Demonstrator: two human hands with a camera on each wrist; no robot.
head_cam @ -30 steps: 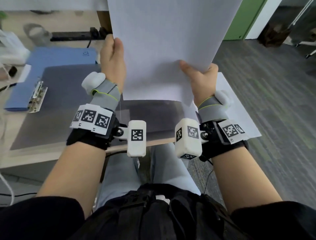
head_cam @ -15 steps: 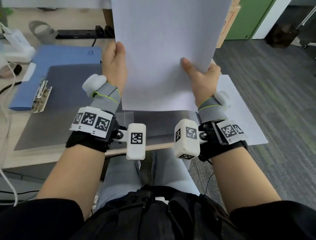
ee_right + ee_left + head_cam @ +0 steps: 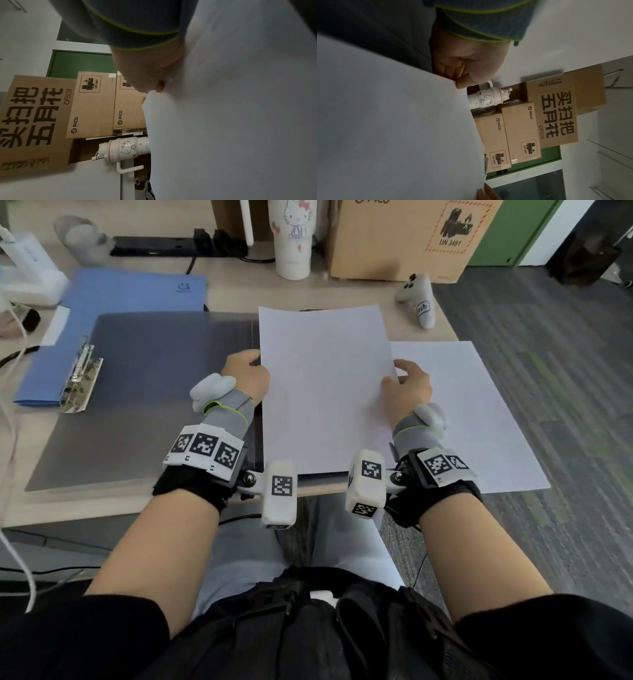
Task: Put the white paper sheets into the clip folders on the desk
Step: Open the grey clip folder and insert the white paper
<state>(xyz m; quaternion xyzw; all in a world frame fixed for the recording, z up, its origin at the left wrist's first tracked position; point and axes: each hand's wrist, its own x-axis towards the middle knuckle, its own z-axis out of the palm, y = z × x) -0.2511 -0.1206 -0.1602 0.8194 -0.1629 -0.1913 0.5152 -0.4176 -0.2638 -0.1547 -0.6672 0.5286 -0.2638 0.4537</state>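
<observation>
Pale wood desk [image 3: 236, 285] is seen from above, with grey carpet to its right. Fingers [image 3: 453, 70] of the left hand [image 3: 248, 373] are curled against the left edge of a stack of white paper sheets [image 3: 325, 392], the thumb pressed on top, so the stack is pinched there. The right edge of the same stack is gripped by the right hand [image 3: 409, 386], its thumb laid on the sheet and its fingers curled beneath. The stack is held low over the right half of an open grey clip folder [image 3: 144, 392] that is spread flat on the desk. A single white sheet [image 3: 479, 422] is seen to the right, partly under the stack and overhanging the desk's right edge. To the far left, a blue clip folder [image 3: 113, 306] with a metal clip [image 3: 80, 374] is lying partly under the grey one. At the far edge, a cartoon-cat tumbler [image 3: 291, 237], cardboard boxes [image 3: 404, 237] and a black power strip [image 3: 171, 246] are ranged, with a small plush toy [image 3: 419, 299] near the boxes.
</observation>
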